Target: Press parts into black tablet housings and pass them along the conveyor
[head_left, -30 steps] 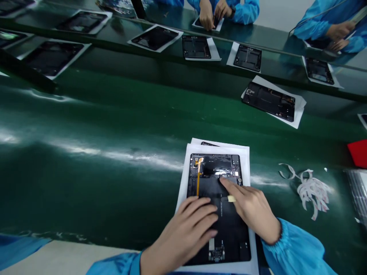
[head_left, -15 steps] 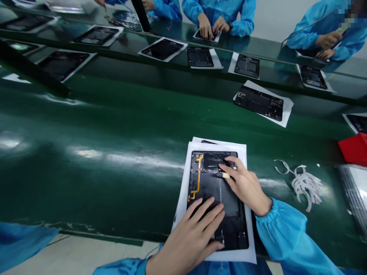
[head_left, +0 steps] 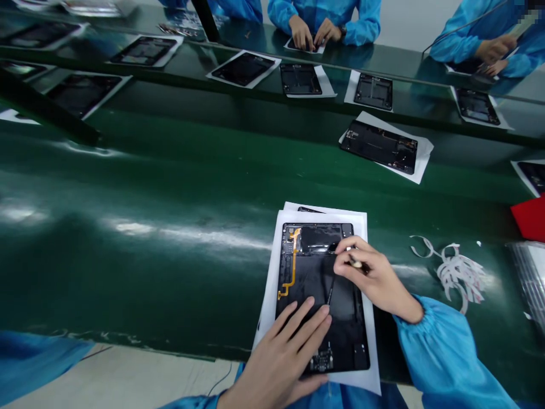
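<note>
Tablet chassis (head_left: 319,295), black and opened up with an orange flex cable (head_left: 290,267) down its left side, lies on a white sheet (head_left: 272,284) at the near edge of the green conveyor belt (head_left: 149,227), the sheet's lower end overhanging that edge. Left hand (head_left: 283,355) rests flat and open, fingers spread, on the chassis's lower half. Right hand (head_left: 370,275) is curled at the upper right part of the chassis, thumb and fingers pinched on a small pale-tipped tool (head_left: 355,263). A second sheet peeks out from beneath the first at the far end. To the left of the chassis the belt lies wide and bare; to the right, a heap of white peeled strips (head_left: 457,272) sits near, and a red box (head_left: 530,218) stands at the frame's edge. One more chassis on paper (head_left: 381,146) lies farther up the belt. Along the far bench (head_left: 255,40) at least eight further units rest on sheets. Two other people in blue sleeves (head_left: 361,17) work there, hands on their own pieces.
</note>
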### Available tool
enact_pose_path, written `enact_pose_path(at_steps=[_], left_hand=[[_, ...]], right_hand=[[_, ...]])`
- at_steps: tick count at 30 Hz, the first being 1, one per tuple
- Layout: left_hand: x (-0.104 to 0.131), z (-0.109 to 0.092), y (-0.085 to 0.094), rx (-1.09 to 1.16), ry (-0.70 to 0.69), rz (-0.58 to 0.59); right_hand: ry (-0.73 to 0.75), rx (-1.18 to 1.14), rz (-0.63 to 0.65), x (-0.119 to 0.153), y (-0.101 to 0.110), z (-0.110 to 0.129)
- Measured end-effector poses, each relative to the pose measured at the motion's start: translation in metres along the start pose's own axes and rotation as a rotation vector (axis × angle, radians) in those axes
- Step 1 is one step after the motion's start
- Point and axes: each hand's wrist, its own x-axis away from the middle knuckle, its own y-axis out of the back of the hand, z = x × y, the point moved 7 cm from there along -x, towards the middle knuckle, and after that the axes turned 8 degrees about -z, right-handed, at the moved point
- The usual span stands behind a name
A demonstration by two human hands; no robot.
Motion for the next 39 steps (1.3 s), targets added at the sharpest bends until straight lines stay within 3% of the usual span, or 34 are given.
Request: enact_pose_path(at_steps=[7,18,26,32,39], left_hand=[[-0.002,0.001,-0.001,0.032,0.012,0.014],[-0.002,0.001,0.002,-0.025,-0.005,-0.052],[-0.004,0.003,0.008,0.015,-0.020,-0.053],[-0.027,0.023,0.014,0.142,0.061,-0.029],[-0.046,0.040,0.011,0.145,0.126,-0.033]], right_hand=[[0.008,0.210,-0.123,-0.007,-0.003,-0.013],[0.003,0.409,-0.112,-0.005,-0.018,-0.022],[0.038,0.457,-0.089,-0.004,-0.020,-0.022],[0.047,0.462,-0.076,-0.003,-0.021,-0.022],[-0.022,0.249,-0.111,-0.006,-0.015,-0.025]])
